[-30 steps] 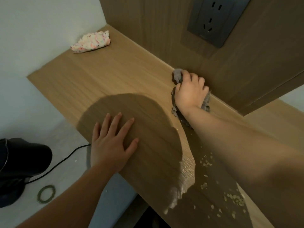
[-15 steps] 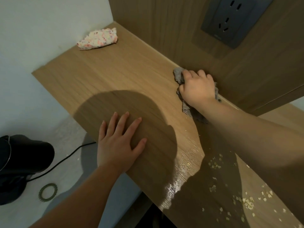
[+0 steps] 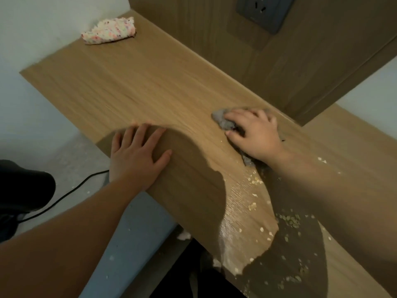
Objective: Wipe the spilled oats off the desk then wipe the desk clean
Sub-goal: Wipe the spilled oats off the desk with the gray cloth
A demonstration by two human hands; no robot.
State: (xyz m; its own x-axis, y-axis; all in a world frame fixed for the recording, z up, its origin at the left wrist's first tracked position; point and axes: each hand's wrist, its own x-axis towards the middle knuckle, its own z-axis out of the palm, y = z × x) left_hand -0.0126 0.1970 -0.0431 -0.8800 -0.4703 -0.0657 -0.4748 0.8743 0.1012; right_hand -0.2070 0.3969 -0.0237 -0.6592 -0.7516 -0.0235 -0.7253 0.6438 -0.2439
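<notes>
While the left hand (image 3: 135, 160) lies flat on the near edge of the desk (image 3: 139, 87) with its fingers spread, the right hand (image 3: 255, 136) curls its fingers over a grey cloth (image 3: 223, 121) at the far side — pressing it down. The spilled oats (image 3: 253, 205) lie scattered on the desk, nearer and right of the cloth.

A home room is suggested by a wood-laminate table (image 3: 150, 82) fitted against white walls (image 3: 43, 29), with a wall socket (image 3: 264, 11) seen at one o'clock.
</notes>
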